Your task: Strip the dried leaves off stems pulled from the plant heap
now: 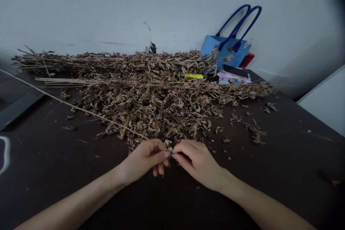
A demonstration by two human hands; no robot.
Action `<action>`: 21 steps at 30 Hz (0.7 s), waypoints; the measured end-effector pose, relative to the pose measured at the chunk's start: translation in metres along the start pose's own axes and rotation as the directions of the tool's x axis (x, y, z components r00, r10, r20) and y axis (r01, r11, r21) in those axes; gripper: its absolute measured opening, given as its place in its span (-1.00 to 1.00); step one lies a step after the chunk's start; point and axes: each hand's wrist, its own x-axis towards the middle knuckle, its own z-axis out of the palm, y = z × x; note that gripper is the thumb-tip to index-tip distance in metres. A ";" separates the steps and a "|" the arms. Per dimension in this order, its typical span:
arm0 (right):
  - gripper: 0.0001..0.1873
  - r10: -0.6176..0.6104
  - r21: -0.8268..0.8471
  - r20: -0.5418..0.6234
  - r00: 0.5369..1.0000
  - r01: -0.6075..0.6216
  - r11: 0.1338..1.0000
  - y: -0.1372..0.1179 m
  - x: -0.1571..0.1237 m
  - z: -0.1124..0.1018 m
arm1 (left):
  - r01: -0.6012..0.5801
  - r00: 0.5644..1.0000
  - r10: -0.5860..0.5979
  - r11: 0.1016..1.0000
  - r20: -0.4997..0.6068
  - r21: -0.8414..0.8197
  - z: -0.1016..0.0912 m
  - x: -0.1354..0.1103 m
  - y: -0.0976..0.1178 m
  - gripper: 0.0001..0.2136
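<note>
A big heap of dried leaves and stalks [151,93] covers the middle of a dark table [283,158]. A long thin bare stem [67,104] runs from the far left down to my left hand [147,160], whose fingers are pinched shut on its near end. My right hand [195,161] meets it fingertip to fingertip, also pinched at the stem's end among the dried leaves at the heap's near edge. What the right fingers hold is too small to name.
A blue bag with dark blue handles [226,48] stands at the back right by the white wall. Beside it lie a phone on a patterned pouch [234,75] and a yellow-green object [193,76]. Loose leaf bits [253,129] scatter to the right. A dark flat object [16,106] sits left.
</note>
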 end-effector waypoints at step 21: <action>-0.93 0.194 0.235 0.049 0.980 -0.200 0.951 -0.001 0.004 0.001 | -0.040 0.999 0.050 0.927 -0.016 0.372 -0.003 -0.006 0.010 -0.81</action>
